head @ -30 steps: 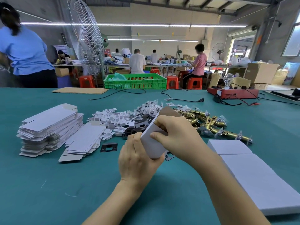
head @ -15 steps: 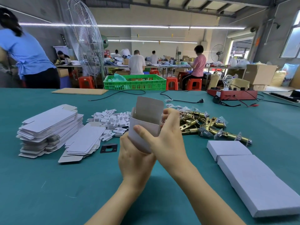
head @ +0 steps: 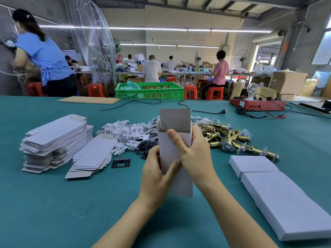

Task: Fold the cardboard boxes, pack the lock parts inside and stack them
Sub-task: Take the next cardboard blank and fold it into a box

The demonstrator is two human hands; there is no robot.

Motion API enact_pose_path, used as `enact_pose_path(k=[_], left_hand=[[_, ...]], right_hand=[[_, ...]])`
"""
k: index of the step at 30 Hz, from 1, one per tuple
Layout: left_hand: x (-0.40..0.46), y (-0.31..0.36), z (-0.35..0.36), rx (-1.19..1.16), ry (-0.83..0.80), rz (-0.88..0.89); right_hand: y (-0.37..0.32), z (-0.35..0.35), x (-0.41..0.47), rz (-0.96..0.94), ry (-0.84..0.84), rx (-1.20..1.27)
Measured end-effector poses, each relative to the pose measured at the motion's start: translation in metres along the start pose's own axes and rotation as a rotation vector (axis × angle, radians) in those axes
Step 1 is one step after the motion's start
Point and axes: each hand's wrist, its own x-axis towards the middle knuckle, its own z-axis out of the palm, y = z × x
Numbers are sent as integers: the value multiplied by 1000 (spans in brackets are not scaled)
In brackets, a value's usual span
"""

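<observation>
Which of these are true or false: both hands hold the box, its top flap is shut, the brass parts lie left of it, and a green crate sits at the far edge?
1. Both the left hand and the right hand hold the white box. True.
2. The box's top flap is shut. False: it stands open.
3. The brass lock parts lie left of the box. False: they lie to its right.
4. A green crate sits beyond the table's far edge. True.
</observation>
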Motion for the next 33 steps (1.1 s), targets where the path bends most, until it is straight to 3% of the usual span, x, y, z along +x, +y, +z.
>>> enact_pose_path(k=[9,19,24,29,33], left_hand=[[4,-2,4,-249,-91,-125],[8,9,3,-394,-210,-145],[10,12,2,-370,-292,-176],[18,23,0,-573,-263,-277],[29,33,-7,-756,-269,-458]], right_hand=[[11,-3,4,33,58,101],[12,-2,6,345,-9,302],[14,-3,7,388,8,330],[17,1,5,402,-14,323],[13,4,6,377,-40,329]])
